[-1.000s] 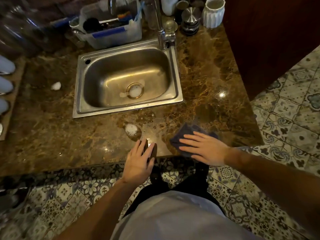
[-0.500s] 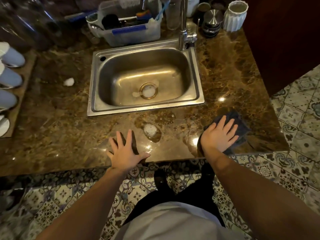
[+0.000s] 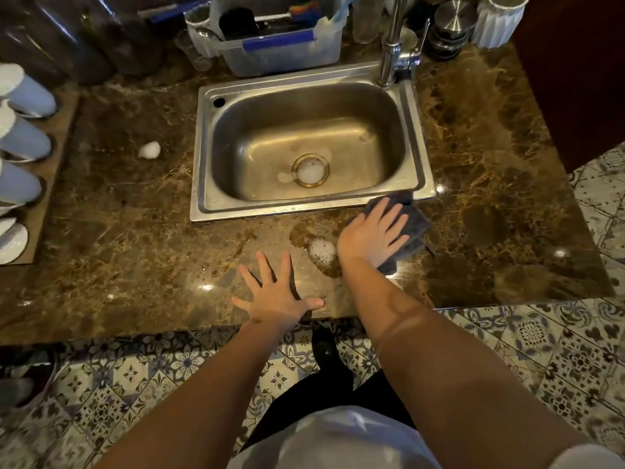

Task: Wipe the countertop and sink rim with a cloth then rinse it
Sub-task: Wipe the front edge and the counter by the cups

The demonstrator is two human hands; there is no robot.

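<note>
While we look down from the head camera, we see the right hand (image 3: 372, 236) lying flat with fingers spread on a dark blue cloth (image 3: 411, 228), pressing it to the brown marble tabletop (image 3: 490, 184) right of centre in the frame. The cloth's upper corner touches the lower right corner of the steel sink rim (image 3: 414, 192). The left hand (image 3: 275, 294) rests open, palm down and fingers splayed, on the tabletop near its lower edge, holding nothing. Between the two hands, just beside the right wrist, sits a patch of white foam (image 3: 321, 250) in a wet stain. A second blob of foam (image 3: 149, 149) lies on the tabletop left of the sink, and more foam covers the drain (image 3: 309, 170) in the basin. At the top of the frame we find a chrome faucet (image 3: 392, 38), a clear plastic bin (image 3: 280, 35) with brushes, and a white ribbed jar (image 3: 500, 18). Pale blue cups (image 3: 23, 137) line the left edge.
</note>
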